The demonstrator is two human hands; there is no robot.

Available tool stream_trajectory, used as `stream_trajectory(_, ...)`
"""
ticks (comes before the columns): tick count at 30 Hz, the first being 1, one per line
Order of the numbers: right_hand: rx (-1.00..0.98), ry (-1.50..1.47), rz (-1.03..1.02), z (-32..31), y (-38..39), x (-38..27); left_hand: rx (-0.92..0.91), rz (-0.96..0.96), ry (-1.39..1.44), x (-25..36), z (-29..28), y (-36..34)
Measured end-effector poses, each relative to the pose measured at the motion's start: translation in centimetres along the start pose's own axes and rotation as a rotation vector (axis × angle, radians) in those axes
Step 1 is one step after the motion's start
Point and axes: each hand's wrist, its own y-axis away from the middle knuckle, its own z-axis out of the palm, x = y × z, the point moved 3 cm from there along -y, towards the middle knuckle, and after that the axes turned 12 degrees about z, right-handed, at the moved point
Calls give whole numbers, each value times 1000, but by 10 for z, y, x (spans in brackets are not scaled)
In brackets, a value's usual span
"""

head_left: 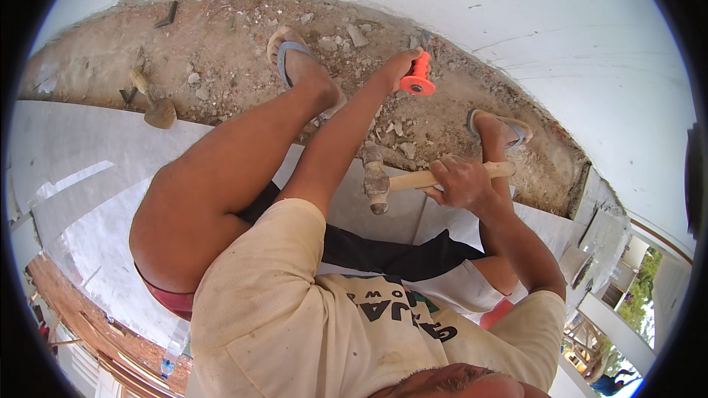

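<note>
My left hand (402, 66) is closed around the ribbed orange-red grip of a chisel (419, 85), whose round hand guard faces me. The chisel's tip is hard to make out, close to the foot of the white wall (560, 51). In my right hand (464, 181) is a hammer (376, 178), gripped partway along its pale wooden handle. Its dusty metal head lies to the left of that hand, below the chisel and apart from it.
Broken rubble (358, 35) is scattered over the dirt strip (228, 51) along the wall. At the left lie a trowel (160, 113) and a dark angled metal piece (168, 15). Pale slabs (96, 147) border the dirt. My sandalled feet stand on either side of my hands.
</note>
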Motion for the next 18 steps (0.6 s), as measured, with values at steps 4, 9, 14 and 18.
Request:
stream_trajectory(4, 85, 122, 224, 12, -13, 62, -36, -12, 93, -5, 7, -7)
stream_trajectory(9, 19, 97, 468, -2, -9, 30, -58, -23, 114, -7, -3, -9)
stream_trajectory(14, 89, 13, 24, -4, -9, 12, 21, -39, 57, 5, 6, 1)
stream_trajectory(18, 112, 142, 325, 8, -15, 61, -5, -21, 92, 2, 7, -8)
